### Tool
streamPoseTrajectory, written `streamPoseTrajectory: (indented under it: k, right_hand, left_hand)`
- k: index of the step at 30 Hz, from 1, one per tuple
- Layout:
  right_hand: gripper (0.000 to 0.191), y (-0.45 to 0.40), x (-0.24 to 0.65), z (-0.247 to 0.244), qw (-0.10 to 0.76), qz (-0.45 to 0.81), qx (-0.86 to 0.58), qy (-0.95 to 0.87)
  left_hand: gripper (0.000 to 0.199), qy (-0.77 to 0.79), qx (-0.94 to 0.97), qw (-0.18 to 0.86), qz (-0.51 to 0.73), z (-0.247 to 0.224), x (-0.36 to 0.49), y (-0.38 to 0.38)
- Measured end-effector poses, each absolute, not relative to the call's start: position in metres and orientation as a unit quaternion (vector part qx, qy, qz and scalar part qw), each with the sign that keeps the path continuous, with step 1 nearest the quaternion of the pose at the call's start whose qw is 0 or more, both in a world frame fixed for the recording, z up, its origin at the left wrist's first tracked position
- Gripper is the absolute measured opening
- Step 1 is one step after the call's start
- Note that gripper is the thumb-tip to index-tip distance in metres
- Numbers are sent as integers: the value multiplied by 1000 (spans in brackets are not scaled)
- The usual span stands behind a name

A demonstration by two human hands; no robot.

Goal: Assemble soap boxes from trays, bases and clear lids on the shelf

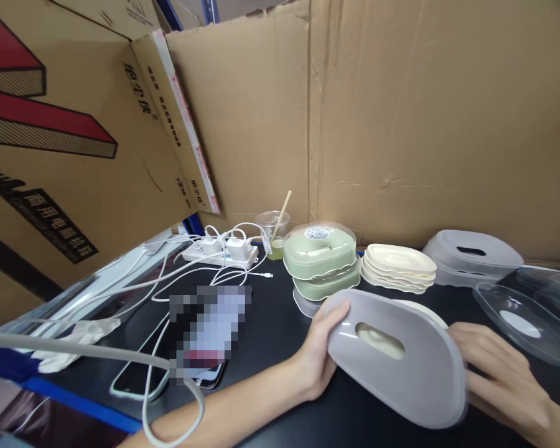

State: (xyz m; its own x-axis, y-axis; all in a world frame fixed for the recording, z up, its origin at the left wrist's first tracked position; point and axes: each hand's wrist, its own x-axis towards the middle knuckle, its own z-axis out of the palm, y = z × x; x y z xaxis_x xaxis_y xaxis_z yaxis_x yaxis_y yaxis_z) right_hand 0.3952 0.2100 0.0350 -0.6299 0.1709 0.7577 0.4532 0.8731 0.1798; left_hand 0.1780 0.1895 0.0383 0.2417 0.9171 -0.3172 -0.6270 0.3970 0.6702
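My left hand grips the left end of a grey oval box cover, thumb on its outer face. The cover is tilted toward me, and a cream surface shows through its long rounded slot. At the cover's right edge, my right hand has bent fingers partly hidden behind it. A cream rim shows just beyond the cover's upper edge; I cannot tell whether it is held. Behind my hands are stacked green oval boxes under a clear lid, cream wavy-edged pieces and stacked grey covers.
Clear oval lids lie at the right. A power strip with white cables, a plastic cup with a straw and phones are on the left. Cardboard walls the back; a large printed box leans in at left.
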Motion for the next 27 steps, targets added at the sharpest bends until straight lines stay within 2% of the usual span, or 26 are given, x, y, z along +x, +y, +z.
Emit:
streamPoseTrajectory:
  k: [2,4,7,10,13,15,20,27]
  right_hand:
    - [15,213,395,34,422,-179,-165,-873]
    - [18,216,395,33,460,-124,-189,-859]
    - [30,218,394,33,487,17,-271,-830]
    - [41,219,390,32,498,187,-296,-793]
    - [54,217,383,28,475,359,-278,-754]
    - [53,214,379,21,455,425,-302,-722]
    - [57,207,372,18,439,505,-374,-643]
    - [49,206,371,29,461,513,-420,-590]
  left_hand:
    - [54,342,213,757,515,40,178,190]
    - [51,333,208,758,521,41,178,189]
    - [51,327,193,759,529,43,179,187]
    - [60,340,192,739,548,44,179,185]
    - [71,367,235,696,571,44,179,184]
    - [72,384,278,670,571,42,179,184]
    - [64,413,312,647,560,38,179,189]
    - [58,418,337,674,507,38,178,189]
